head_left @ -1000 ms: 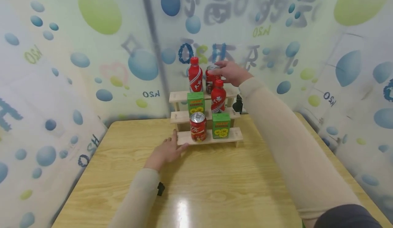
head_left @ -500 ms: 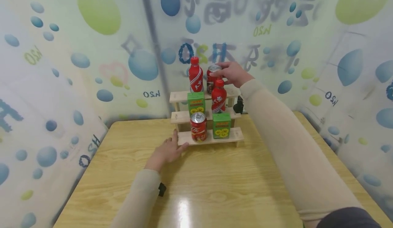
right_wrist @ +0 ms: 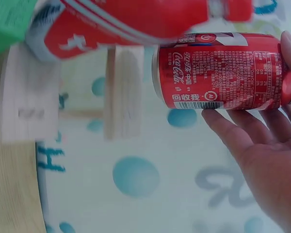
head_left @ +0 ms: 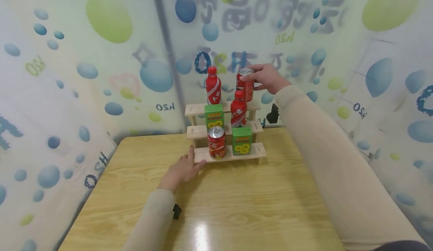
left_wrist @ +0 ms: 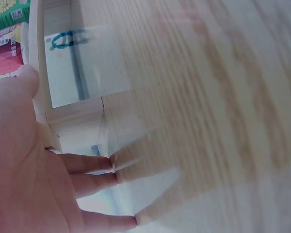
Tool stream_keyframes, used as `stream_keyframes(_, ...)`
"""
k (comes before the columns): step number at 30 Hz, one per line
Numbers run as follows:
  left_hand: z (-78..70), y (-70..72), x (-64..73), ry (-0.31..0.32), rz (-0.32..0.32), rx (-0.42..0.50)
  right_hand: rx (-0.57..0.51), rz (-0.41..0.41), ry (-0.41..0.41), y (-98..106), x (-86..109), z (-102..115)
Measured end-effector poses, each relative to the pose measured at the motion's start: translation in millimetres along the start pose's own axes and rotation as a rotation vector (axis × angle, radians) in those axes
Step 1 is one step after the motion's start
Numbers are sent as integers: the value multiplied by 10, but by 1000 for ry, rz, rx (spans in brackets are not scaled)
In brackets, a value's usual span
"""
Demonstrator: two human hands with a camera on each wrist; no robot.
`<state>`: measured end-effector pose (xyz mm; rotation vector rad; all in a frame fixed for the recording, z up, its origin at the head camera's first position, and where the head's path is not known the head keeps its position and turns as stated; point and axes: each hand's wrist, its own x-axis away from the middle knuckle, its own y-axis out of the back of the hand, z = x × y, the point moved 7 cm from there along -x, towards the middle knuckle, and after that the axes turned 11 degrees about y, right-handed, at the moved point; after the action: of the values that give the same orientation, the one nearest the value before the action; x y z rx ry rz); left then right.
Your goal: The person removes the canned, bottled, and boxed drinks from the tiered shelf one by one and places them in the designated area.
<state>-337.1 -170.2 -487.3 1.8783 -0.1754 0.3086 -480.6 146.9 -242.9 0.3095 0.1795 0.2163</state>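
Note:
A three-step wooden display stand [head_left: 202, 109] stands at the back of the table. Over the right end of its top step, my right hand [head_left: 270, 79] grips a red Coca-Cola can [head_left: 248, 90] by its upper part, thumb and fingers around it. In the right wrist view a gap shows between the Coca-Cola can [right_wrist: 223, 73] and the top step [right_wrist: 123, 92]. My left hand [head_left: 182, 169] rests at the left end of the lowest step. In the left wrist view its thumb touches the step's edge, and the straight fingers [left_wrist: 94, 184] reach to the tabletop.
A red bottle [head_left: 213, 87] stands on the top step. The middle step bears a green carton [head_left: 214, 115] and another red bottle [head_left: 238, 112], close below the held can. On the lowest step are a red can [head_left: 217, 144] and another green carton [head_left: 241, 142]. A patterned wall rises behind.
My right hand has lifted the Coca-Cola can off the top step and carried it to the right. The left hand stays at the stand; the head view has shifted slightly.

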Motion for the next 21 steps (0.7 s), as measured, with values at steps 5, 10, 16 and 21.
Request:
stream_keyframes(5, -4, 8, 14, 5, 1, -1, 25, -63, 3, 264, 91, 20)
stream_keyframes(10, 14, -13, 13, 27, 15, 7, 12, -100, -25, 488, 193, -12)
stream_keyframes(16, 0, -2, 19, 20, 15, 17, -2, -150, -59, 738, 352, -168)
stream_keyframes(21, 4, -4, 10, 21, 14, 6, 3, -205, -72, 861, 491, -402)
